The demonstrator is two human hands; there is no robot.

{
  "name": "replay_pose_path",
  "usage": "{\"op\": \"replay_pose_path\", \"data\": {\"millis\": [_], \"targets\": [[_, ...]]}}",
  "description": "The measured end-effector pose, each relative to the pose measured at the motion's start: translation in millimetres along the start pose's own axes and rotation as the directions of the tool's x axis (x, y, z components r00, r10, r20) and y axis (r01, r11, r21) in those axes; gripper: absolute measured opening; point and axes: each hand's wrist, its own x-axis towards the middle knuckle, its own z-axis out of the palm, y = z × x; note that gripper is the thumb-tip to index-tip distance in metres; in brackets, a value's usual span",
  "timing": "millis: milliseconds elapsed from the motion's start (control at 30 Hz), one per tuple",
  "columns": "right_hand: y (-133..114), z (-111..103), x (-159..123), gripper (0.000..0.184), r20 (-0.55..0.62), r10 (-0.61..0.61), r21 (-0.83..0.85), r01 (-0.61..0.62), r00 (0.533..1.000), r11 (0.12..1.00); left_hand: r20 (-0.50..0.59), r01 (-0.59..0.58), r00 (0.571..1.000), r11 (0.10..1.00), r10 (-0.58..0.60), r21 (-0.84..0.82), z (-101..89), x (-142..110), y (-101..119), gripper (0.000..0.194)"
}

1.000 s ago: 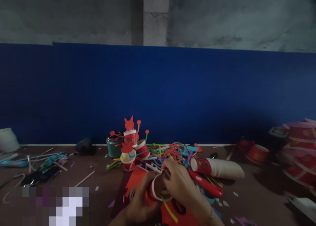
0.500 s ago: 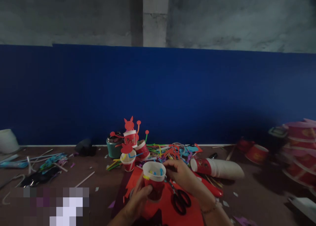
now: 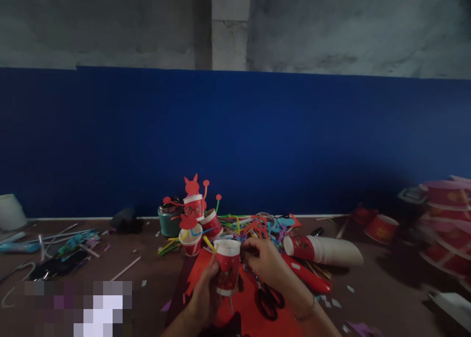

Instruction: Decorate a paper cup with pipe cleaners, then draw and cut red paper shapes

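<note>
My left hand (image 3: 204, 293) grips a red paper cup (image 3: 227, 268) with a white rim, held upright above a red paper sheet (image 3: 253, 307). A yellow straw (image 3: 209, 244) sticks out of the cup's side near the rim. My right hand (image 3: 263, 261) is closed beside the cup's right side, fingers pinched at the rim; what they hold is hidden. Black scissors (image 3: 268, 300) lie on the red sheet below the right hand.
Behind the cup stand decorated cups with red paper figures (image 3: 193, 214), a green jar (image 3: 167, 219) and a heap of coloured straws (image 3: 257, 224). A sleeve of stacked cups (image 3: 324, 251) lies on its side to the right. More red cups (image 3: 445, 219) pile at far right.
The cup has been turned from lying sideways with its mouth toward me to standing upright. The scissors, hidden under my hands a second ago, now show on the red sheet.
</note>
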Motion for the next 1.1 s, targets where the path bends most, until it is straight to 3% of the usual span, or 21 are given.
{"op": "replay_pose_path", "data": {"millis": [133, 300, 533, 733, 867, 967, 1067, 1100], "targets": [[-5.9, -0.9, -1.7, 0.015, -0.075, -0.048, -0.135, 0.038, 0.996, 0.990, -0.024, -0.037, 0.999, 0.998, 0.038, 0.042, -5.0, 2.6, -4.7, 0.044], [-10.5, -2.8, -3.7, 0.013, -0.097, -0.125, -0.319, 0.089, 0.987, 0.944, -0.065, -0.105, 0.992, 0.989, 0.113, 0.107, -3.5, 5.4, -8.3, 0.062], [-13.9, -1.0, -6.7, 0.011, -0.084, -0.205, -0.446, 0.147, 0.975, 0.883, -0.217, 0.065, 0.975, 0.996, -0.052, 0.054, 2.4, 5.1, 1.0, 0.041], [-16.3, -3.6, -7.8, 0.012, -0.020, -0.209, -0.389, 0.185, 0.978, 0.902, -0.279, 0.185, 0.938, 0.978, -0.204, -0.093, 5.1, 9.7, 10.8, 0.038], [-9.0, -5.8, -5.9, 0.016, 0.002, -0.158, -0.384, 0.146, 0.987, 0.911, -0.271, 0.163, 0.943, 0.978, -0.194, -0.131, 6.5, 10.5, 14.7, 0.040], [-4.4, -6.9, -3.8, 0.027, -0.055, -0.102, -0.452, 0.066, 0.993, 0.890, -0.251, 0.180, 0.945, 0.974, -0.210, -0.139, 4.8, 10.6, 13.8, 0.043], [-6.3, -7.8, -1.9, 0.010, -0.137, -0.082, -0.279, 0.041, 0.987, 0.960, -0.201, 0.263, 0.939, 0.959, -0.281, -0.109, 0.2, 12.3, 12.2, 0.049], [-8.4, -8.2, -1.6, 0.015, -0.134, -0.085, -0.192, 0.058, 0.987, 0.980, -0.177, 0.295, 0.935, 0.951, -0.307, -0.090, -1.5, 13.1, 12.0, 0.051]]}}
